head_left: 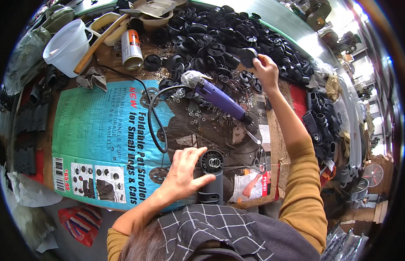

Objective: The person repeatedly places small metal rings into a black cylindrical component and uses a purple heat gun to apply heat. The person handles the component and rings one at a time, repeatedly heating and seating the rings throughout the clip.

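My left hand (183,172) grips the side of a grey plastic cylinder (212,191), index finger at its rim and thumb across its body. A coiled metal spring (215,162) sits inside the cylinder's black ribbed top. With my right arm stretched far forward, my right hand (267,74) pinches a round black plastic cap (247,57) at the edge of a large heap of similar black parts (215,37). Between my hands lies a purple corded power screwdriver (222,101), its bit pointing toward the lower right.
Printed cardboard (87,126) covers the bench, with loose washers and springs (193,113) scattered on it. A black cord (161,130) loops across it. At the far left are a white bucket (65,45), a wooden-handled tool (98,45) and a spray can (132,50). Dark plastic parts (322,122) lie at the right.
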Demonstrator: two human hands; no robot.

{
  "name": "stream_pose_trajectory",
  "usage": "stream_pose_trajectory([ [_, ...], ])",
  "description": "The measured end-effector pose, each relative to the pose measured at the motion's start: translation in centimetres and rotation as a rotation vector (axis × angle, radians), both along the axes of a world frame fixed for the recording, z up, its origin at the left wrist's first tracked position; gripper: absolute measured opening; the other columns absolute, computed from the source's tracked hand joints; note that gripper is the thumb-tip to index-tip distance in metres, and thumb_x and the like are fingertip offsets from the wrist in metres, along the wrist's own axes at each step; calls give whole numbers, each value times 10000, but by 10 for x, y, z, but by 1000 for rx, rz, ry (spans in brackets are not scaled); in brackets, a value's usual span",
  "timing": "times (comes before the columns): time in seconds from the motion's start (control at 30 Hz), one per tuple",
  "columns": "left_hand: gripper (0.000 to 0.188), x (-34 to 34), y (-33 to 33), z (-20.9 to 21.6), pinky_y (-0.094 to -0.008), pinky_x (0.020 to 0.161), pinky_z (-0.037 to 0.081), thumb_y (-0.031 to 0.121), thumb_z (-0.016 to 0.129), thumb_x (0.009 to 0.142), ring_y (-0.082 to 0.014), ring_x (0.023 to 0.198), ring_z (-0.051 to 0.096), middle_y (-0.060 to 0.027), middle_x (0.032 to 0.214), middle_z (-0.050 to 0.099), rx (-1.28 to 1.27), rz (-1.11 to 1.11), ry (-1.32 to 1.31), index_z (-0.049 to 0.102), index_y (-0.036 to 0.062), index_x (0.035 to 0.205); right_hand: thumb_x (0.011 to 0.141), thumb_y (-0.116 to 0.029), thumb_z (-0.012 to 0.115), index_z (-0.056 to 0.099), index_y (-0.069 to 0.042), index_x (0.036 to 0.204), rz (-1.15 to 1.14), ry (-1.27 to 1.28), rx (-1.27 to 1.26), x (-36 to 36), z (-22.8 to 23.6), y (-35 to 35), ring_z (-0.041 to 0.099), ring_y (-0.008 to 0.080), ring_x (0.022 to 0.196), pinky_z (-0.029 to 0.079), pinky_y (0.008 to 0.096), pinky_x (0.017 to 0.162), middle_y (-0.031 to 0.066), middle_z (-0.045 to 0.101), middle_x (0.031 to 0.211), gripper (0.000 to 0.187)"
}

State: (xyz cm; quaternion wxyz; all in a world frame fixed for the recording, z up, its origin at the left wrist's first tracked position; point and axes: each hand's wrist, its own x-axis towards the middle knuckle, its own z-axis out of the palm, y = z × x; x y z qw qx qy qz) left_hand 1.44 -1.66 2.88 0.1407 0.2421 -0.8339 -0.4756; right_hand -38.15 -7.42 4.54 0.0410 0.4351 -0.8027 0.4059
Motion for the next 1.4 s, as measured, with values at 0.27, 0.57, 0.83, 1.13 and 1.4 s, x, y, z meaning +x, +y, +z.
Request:
stream_pose_trajectory([
  [0.27,489,-37,6,20,-297,882,523,28,664,866,-163,1022,629,-121,1112,619,808,136,619,426,-23,1290,893,-129,684,570,-16,1243,520,-949,-99,196,50,162,624,117,927,533,263,778,86,583,1152,385],
  [0.57,699,-3,22,5,-372,971,451,315,787,768,-271,1054,553,-169,1208,548,134,160,160,492,-16,1308,766,43,731,612,-11,1145,395,-491,17,203,17,225,598,220,1123,459,347,1002,153,574,1298,401],
  [0.83,935,-1,18,-31,-446,1054,360,540,798,659,-355,1195,427,-164,1298,502,-203,36,-76,485,8,1361,773,-124,746,629,-63,1110,362,-309,61,200,10,222,606,276,1029,464,361,913,130,653,1110,362],
  [1.13,762,0,15,-30,-438,1017,381,479,754,735,-354,1145,470,-174,1218,545,-130,54,-57,538,30,1312,767,-140,735,657,-98,1114,639,-76,338,211,6,175,583,292,1068,455,390,950,93,654,1115,359],
  [1.4,491,-11,-5,-23,-441,912,462,364,703,819,-353,1026,593,-200,1051,632,-13,-120,-151,627,5,1146,795,-72,738,632,-70,1180,667,-603,368,197,-9,181,635,185,1065,499,344,879,91,677,1148,399],
])
